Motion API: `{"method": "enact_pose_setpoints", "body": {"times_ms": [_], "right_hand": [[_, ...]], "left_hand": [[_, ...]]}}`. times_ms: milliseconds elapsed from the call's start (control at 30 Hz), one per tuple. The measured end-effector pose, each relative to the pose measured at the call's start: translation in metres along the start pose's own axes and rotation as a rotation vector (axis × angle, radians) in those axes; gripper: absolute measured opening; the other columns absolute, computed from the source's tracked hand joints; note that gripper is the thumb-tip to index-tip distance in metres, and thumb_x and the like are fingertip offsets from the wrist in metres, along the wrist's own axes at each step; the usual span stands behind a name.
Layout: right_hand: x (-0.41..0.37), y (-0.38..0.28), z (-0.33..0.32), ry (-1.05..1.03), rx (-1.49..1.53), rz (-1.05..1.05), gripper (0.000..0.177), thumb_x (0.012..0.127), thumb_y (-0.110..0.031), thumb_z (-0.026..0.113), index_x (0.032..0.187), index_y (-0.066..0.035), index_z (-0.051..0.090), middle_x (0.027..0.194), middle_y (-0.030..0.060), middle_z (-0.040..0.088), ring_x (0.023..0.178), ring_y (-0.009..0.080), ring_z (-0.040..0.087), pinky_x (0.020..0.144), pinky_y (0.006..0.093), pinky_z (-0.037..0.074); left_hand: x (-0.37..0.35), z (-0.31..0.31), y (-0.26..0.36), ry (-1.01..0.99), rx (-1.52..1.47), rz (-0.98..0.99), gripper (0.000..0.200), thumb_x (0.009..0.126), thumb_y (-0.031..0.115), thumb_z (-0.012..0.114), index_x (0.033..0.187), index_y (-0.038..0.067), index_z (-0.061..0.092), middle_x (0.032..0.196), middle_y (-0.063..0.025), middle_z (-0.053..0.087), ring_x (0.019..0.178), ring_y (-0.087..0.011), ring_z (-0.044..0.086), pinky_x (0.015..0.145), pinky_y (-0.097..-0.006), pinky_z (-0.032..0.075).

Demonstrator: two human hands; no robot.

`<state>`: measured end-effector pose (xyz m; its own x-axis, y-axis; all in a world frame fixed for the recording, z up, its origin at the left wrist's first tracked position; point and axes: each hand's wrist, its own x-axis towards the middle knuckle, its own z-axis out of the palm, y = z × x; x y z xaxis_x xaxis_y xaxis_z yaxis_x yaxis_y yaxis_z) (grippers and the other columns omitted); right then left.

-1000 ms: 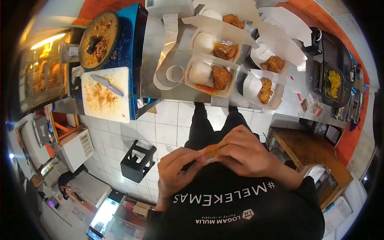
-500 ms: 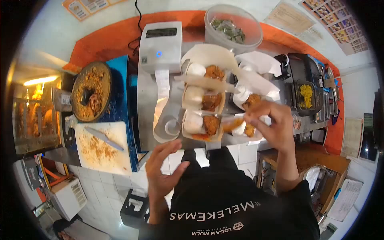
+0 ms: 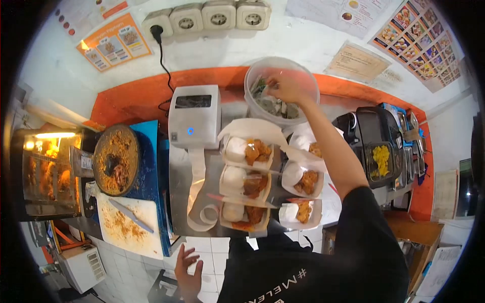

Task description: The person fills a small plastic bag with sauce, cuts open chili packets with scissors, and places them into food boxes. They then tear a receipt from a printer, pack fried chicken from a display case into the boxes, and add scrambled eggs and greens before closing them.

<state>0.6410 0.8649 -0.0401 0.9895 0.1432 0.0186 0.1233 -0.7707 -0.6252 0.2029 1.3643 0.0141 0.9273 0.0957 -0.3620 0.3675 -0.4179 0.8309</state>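
Observation:
My right hand is inside the clear round tub, touching the small plastic packets of green leaves; its fingers are bent and blurred, and what they hold cannot be made out. My left hand hangs below the counter edge with its fingers apart, holding nothing. Between the tub and my body stand two columns of open paper boxes. A near box holds white rice and dark fried chicken, and another box beside it holds rice and a golden piece.
A white printer trails a curled paper strip. On the left are a stone mortar, a cutting board with a knife and a lit glass display. At right, a black container holds yellow food.
My right hand has moved from above the boxes up into the tub. My left hand has dropped lower and further left. The view has tilted up, showing wall sockets.

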Motion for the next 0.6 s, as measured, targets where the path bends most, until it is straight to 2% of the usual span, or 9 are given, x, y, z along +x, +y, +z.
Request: {"method": "enact_pose_setpoints", "body": {"times_ms": [67, 133, 167, 200, 267, 333, 367, 467, 600], "right_hand": [[0.008, 0.000, 0.027, -0.026, -0.494, 0.001, 0.058, 0.078, -0.023, 0.087, 0.129, -0.005, 0.065, 0.126, 0.0193, 0.068, 0.113, 0.0301, 0.067, 0.094, 0.0430, 0.055], [0.027, 0.022, 0.049, -0.149, -0.641, -0.050, 0.065, 0.075, -0.025, 0.087, 0.133, -0.008, 0.064, 0.132, 0.0200, 0.067, 0.121, 0.0347, 0.064, 0.098, 0.0466, 0.053], [0.045, 0.048, 0.063, -0.266, -0.539, -0.100, 0.067, 0.074, -0.024, 0.087, 0.135, -0.010, 0.063, 0.134, 0.0197, 0.065, 0.124, 0.0362, 0.062, 0.100, 0.0477, 0.052], [0.052, 0.046, 0.062, -0.386, -0.437, -0.152, 0.069, 0.074, -0.023, 0.087, 0.137, -0.012, 0.062, 0.137, 0.0194, 0.064, 0.126, 0.0377, 0.061, 0.102, 0.0487, 0.051], [0.061, 0.031, 0.035, -0.464, -0.428, -0.084, 0.058, 0.077, -0.017, 0.081, 0.132, -0.011, 0.066, 0.131, 0.0196, 0.067, 0.124, 0.0367, 0.061, 0.104, 0.0470, 0.050], [0.057, 0.014, 0.008, -0.387, -0.412, -0.026, 0.053, 0.077, -0.014, 0.078, 0.129, -0.009, 0.067, 0.127, 0.0200, 0.069, 0.122, 0.0360, 0.063, 0.104, 0.0451, 0.050], [0.086, 0.076, 0.024, -0.390, -0.376, -0.193, 0.045, 0.081, -0.008, 0.071, 0.125, -0.007, 0.069, 0.124, 0.0199, 0.070, 0.120, 0.0353, 0.064, 0.103, 0.0447, 0.050], [0.066, 0.082, -0.010, -0.318, -0.115, -0.246, 0.047, 0.079, 0.003, 0.063, 0.124, -0.010, 0.072, 0.119, 0.0143, 0.073, 0.109, 0.0286, 0.068, 0.097, 0.0382, 0.052], [0.022, 0.035, -0.063, -0.233, 0.282, 0.000, 0.036, 0.089, 0.000, 0.064, 0.124, -0.006, 0.069, 0.115, 0.0098, 0.073, 0.107, 0.0246, 0.066, 0.097, 0.0378, 0.052]], "left_hand": [[-0.012, 0.014, 0.006, 0.012, 0.048, -0.092, 0.078, 0.089, -0.002, 0.071, 0.158, 0.003, 0.035, 0.133, -0.0200, 0.063, 0.108, -0.0249, 0.069, 0.094, -0.0356, 0.056], [-0.021, 0.026, 0.011, -0.004, 0.115, -0.210, 0.081, 0.090, 0.001, 0.073, 0.160, 0.004, 0.032, 0.136, -0.0210, 0.060, 0.110, -0.0270, 0.069, 0.093, -0.0366, 0.056], [-0.026, 0.023, -0.010, -0.104, -0.112, -0.279, 0.094, 0.087, 0.041, 0.082, 0.161, 0.009, 0.033, 0.163, -0.0201, 0.031, 0.146, -0.0453, 0.039, 0.110, -0.0651, 0.041], [-0.027, 0.025, -0.014, -0.189, -0.104, -0.303, 0.088, 0.089, 0.038, 0.080, 0.160, 0.010, 0.035, 0.170, -0.0144, 0.017, 0.154, -0.0431, 0.024, 0.112, -0.0680, 0.037], [-0.035, 0.040, -0.004, -0.051, 0.076, -0.200, 0.086, 0.089, 0.002, 0.075, 0.161, 0.006, 0.029, 0.140, -0.0215, 0.058, 0.113, -0.0295, 0.068, 0.094, -0.0384, 0.056], [-0.037, 0.043, -0.003, -0.053, 0.076, -0.215, 0.086, 0.088, 0.002, 0.076, 0.161, 0.007, 0.030, 0.140, -0.0219, 0.057, 0.114, -0.0304, 0.068, 0.094, -0.0397, 0.056], [-0.037, 0.044, -0.003, -0.053, 0.075, -0.222, 0.087, 0.088, 0.001, 0.076, 0.161, 0.007, 0.030, 0.141, -0.0220, 0.057, 0.115, -0.0309, 0.068, 0.095, -0.0403, 0.056], [-0.033, 0.043, -0.002, -0.034, 0.131, -0.227, 0.087, 0.087, 0.001, 0.077, 0.161, 0.008, 0.031, 0.142, -0.0220, 0.057, 0.116, -0.0308, 0.068, 0.097, -0.0413, 0.055], [-0.028, 0.038, -0.002, -0.058, 0.152, -0.182, 0.086, 0.087, 0.002, 0.078, 0.160, 0.009, 0.034, 0.143, -0.0205, 0.057, 0.117, -0.0307, 0.067, 0.099, -0.0427, 0.054]]}}
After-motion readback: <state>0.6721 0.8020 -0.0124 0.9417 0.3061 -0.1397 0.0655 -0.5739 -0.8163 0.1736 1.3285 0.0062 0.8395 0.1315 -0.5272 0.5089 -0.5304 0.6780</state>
